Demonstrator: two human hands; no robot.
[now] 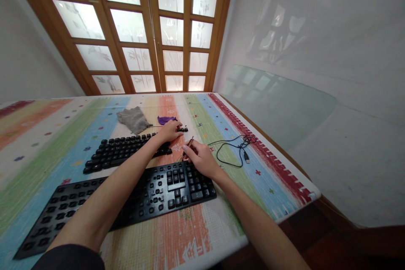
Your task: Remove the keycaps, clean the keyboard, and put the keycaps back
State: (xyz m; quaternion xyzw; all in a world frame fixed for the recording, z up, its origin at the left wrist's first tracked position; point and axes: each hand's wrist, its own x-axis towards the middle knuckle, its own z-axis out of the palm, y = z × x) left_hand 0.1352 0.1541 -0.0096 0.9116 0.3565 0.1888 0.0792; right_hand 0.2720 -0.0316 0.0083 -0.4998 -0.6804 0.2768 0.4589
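A black keyboard [142, 194] lies at an angle in front of me. Many of its keys are off on the left and middle, while keycaps still sit on its right end. My left hand [171, 131] reaches over it, thumb and fingers bent around small black keycaps [185, 129] on the cloth. Above the keyboard's top right edge, my right hand [198, 158] is closed on a thin dark tool [191, 140], mostly hidden by the fingers. Loose black keycaps [117, 152] are set in rows behind the keyboard, partly covered by my left forearm.
A grey cloth [133, 120] and a purple cloth [166, 120] lie beyond the keycap rows. To the right, a black cable with a USB plug [246, 157] is loosely coiled. A striped tablecloth [259, 177] covers the table, with a wall along its right side.
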